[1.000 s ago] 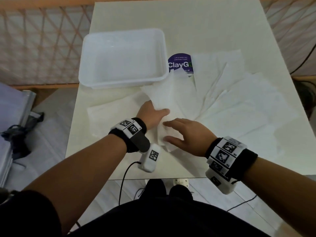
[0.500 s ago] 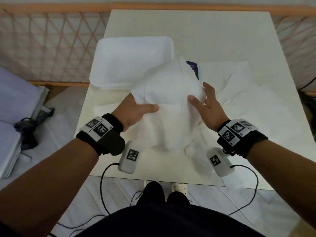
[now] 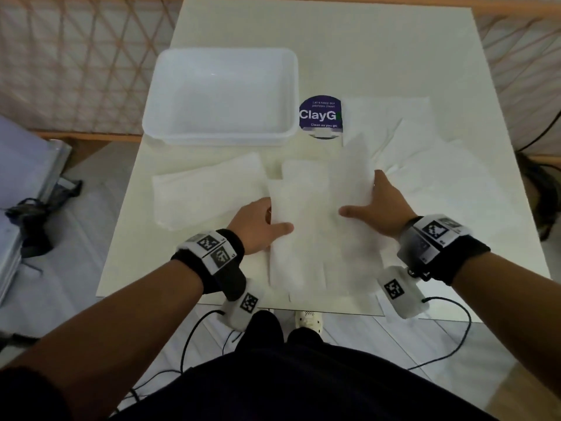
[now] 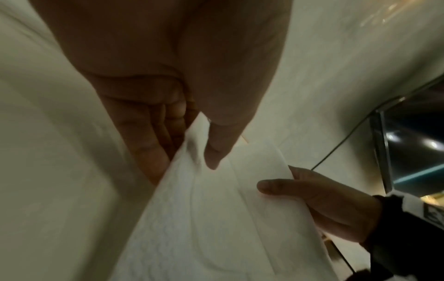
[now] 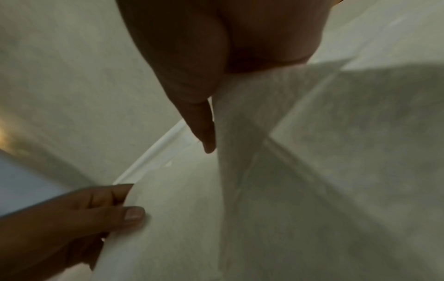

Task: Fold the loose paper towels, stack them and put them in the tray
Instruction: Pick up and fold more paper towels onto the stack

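Note:
A white paper towel [image 3: 318, 226] is held flat just above the near part of the table, one side edge in each hand. My left hand [image 3: 267, 221] pinches its left edge, thumb on top and fingers beneath, as the left wrist view shows [image 4: 192, 152]. My right hand [image 3: 364, 205] pinches the right edge the same way [image 5: 211, 131]. A folded towel [image 3: 206, 189] lies on the table to the left. Several loose towels [image 3: 425, 165] lie spread at the right. The white tray [image 3: 218, 138] stands at the back left with nothing in it.
A round purple sticker [image 3: 320, 115] sits between the tray and the loose towels. The table's near edge [image 3: 182, 299] is just below my wrists. A net fence runs behind and left of the table, and cables hang below the edge.
Both hands took a towel from the pile, lifted it up in front of the tray, and have now brought it down and nearer, spread between them.

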A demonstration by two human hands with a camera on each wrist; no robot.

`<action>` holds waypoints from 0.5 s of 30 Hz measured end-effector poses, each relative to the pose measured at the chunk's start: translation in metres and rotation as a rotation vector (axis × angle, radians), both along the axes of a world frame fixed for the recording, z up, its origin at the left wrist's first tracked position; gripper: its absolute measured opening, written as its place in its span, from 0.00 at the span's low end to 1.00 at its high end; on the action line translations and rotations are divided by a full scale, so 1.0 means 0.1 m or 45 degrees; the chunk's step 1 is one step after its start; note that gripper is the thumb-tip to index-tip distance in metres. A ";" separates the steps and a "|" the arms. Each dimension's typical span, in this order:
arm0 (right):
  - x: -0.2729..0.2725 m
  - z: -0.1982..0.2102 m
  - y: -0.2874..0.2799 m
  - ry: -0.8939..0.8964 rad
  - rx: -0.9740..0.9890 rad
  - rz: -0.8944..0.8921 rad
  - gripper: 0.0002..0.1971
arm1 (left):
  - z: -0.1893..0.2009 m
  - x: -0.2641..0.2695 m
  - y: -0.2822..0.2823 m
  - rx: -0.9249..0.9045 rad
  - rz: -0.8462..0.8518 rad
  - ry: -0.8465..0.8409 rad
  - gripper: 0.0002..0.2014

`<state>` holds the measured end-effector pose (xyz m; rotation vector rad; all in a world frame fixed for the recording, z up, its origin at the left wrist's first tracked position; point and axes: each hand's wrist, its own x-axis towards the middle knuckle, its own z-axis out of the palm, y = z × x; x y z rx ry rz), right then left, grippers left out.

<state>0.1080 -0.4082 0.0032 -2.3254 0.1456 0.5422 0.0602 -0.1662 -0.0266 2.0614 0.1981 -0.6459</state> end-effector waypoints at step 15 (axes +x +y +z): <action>0.05 -0.23 -0.33 -0.236 -0.217 -0.137 0.11 | 0.11 0.08 -0.08 0.626 0.017 -0.233 0.21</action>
